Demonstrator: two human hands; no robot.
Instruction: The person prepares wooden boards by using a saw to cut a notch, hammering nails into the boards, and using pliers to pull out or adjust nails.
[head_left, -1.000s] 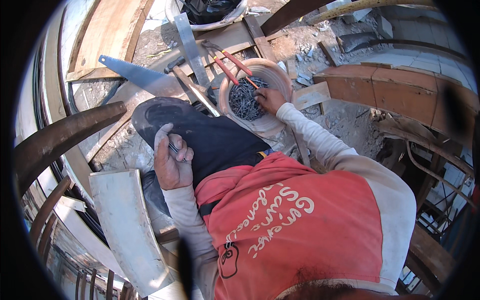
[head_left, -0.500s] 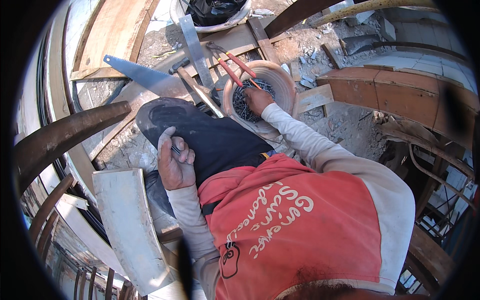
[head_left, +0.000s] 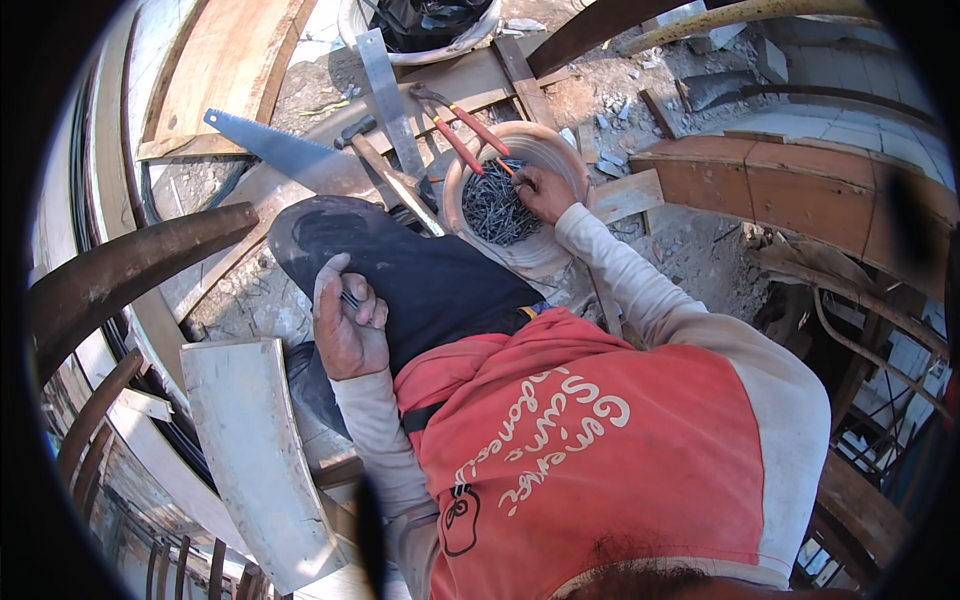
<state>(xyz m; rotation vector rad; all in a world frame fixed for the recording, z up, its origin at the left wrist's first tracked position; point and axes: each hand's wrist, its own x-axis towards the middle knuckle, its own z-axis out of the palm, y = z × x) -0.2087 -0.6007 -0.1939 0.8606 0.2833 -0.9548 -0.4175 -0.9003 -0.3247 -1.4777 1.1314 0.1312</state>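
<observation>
My left hand (head_left: 348,318) is raised beside my dark-trousered knee, its fingers curled round a few dark nails (head_left: 350,299). My right hand (head_left: 543,194) is over the right inner side of a round, clay-coloured bowl (head_left: 566,163), fingers pinched together; whatever they hold, if anything, is hidden. A heap of loose grey nails (head_left: 492,205) fills the bottom of the bowl. A thin orange stick (head_left: 504,166) pokes up close to my right fingertips. Red-handled pincers (head_left: 462,135) lie with their handles over the bowl's rim.
Left of the bowl lie a hammer (head_left: 385,165), a flat metal strip (head_left: 392,105) and a handsaw (head_left: 268,143). A pale board (head_left: 255,450) lies beside my left forearm. Curved brown bars (head_left: 150,270) cross the left side. A tub with black plastic (head_left: 420,50) stands at the far edge.
My right hand has drawn back from the middle of the nails toward the bowl's right side, uncovering more of the heap. My left hand keeps its place.
</observation>
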